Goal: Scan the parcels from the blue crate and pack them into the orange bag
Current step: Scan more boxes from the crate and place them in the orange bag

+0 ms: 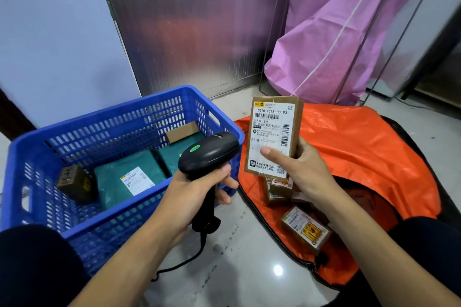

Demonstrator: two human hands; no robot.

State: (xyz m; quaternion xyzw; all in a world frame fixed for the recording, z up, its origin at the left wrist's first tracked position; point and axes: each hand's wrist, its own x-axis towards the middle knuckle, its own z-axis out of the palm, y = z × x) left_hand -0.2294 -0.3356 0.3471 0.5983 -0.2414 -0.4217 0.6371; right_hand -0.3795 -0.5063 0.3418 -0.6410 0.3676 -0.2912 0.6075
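I watch this through the head camera, and the step in hand is, I judge, the scan itself. Farthest out from the left fingers sits the blue slatted plastic crate. By my count it holds four parcels: a small dark box, a green plastic mailer with a white label, a second green mailer beside it, and a plain brown carton by the back wall.

The left hand has its fingers wrapped round the grip of the black handheld barcode scanner (green spot on top), its nose turned toward the right hand. Just past that nose, the right hand holds the tall brown cardboard parcel upright, thumb pressed on its white label and the other fingers behind.

Below those fingers lies the open orange fabric bag, with at least three small brown boxes in it. The yellow-stickered box lies nearest me; the rest are partly hidden under the wrist.

Next, I think: aim the scanner at the barcode near the label's top, then lower the parcel into the bag's mouth. Beyond the bag hangs one pink sack.
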